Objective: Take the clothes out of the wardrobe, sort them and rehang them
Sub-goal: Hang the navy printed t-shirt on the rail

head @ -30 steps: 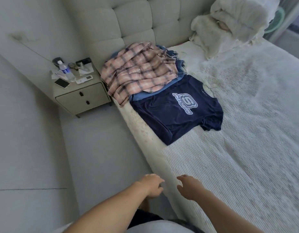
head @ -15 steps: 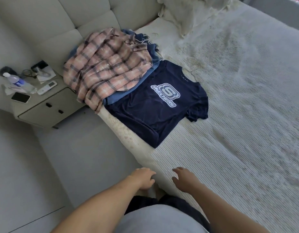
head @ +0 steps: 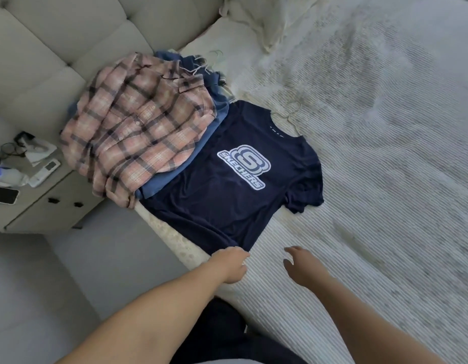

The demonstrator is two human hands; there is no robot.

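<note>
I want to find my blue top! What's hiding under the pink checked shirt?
Under the pink plaid shirt blue garments peek out along its edges, lying on the bed. How many, and which kind, stays covered.

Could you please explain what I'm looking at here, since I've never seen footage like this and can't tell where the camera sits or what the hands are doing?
There is no machine: a person wears one camera on the head, looking down at their own hands. On the bed lie a navy T-shirt spread flat and, beside it, a pile topped by a pink plaid shirt. A wire hanger shows at the T-shirt's collar. The left hand reaches the T-shirt's bottom hem; whether it grips it is unclear. The right hand hovers open, holding nothing. A nightstand stands alongside.
</note>
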